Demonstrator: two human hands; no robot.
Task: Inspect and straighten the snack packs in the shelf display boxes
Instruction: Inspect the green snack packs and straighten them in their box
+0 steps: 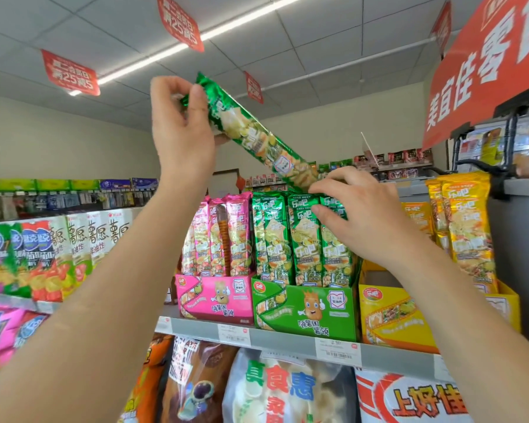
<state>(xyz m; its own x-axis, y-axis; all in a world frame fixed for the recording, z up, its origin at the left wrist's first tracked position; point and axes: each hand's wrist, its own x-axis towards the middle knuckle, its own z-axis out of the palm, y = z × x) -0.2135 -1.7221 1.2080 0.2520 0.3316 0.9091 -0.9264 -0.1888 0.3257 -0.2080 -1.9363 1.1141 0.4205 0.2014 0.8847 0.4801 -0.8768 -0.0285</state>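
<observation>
L hand (180, 129) pinches tilted green pack (257, 138) – R hand (364, 215) fingers curled on standing green packs (287, 239), green box (306, 309), shelf (287, 337) front edge.

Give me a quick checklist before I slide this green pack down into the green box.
1. The left hand grips the lifted pack at its top end: ok.
2. The right hand rests on the standing green packs, by the lifted pack's lower end: ok.
3. The lifted pack is upright: not ok, it slants.
4. Its colour matches the green box: ok.
5. A free slot in the green box: cannot tell, the right hand hides that spot.
</observation>
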